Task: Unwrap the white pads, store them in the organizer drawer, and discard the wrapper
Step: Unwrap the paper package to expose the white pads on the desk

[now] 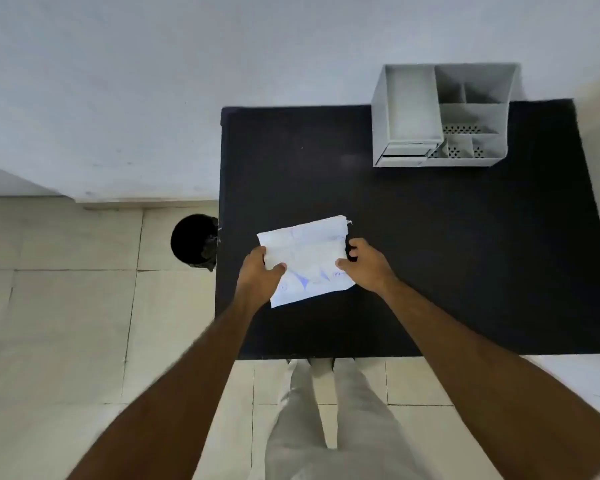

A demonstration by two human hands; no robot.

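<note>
black table (465, 271) | 1 wrapper pkg (305, 258) | L grip (260, 271) + R grip (364, 265) clamped on pkg | 1 organizer (409, 109) | 1 bin (193, 240)

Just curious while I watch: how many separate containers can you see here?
2. A grey organizer stands at the black table's far right corner; a black bin sits on the floor by the table's left edge. Others may lie out of view.

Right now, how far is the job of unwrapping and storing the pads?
Nothing looks finished. The white package is still wrapped, over the black table, gripped at its edges by the left hand and right hand. Left: open it, put the pads into the grey organizer, whose visible compartments look empty, and drop the wrapper into the black bin beside the table.
</note>
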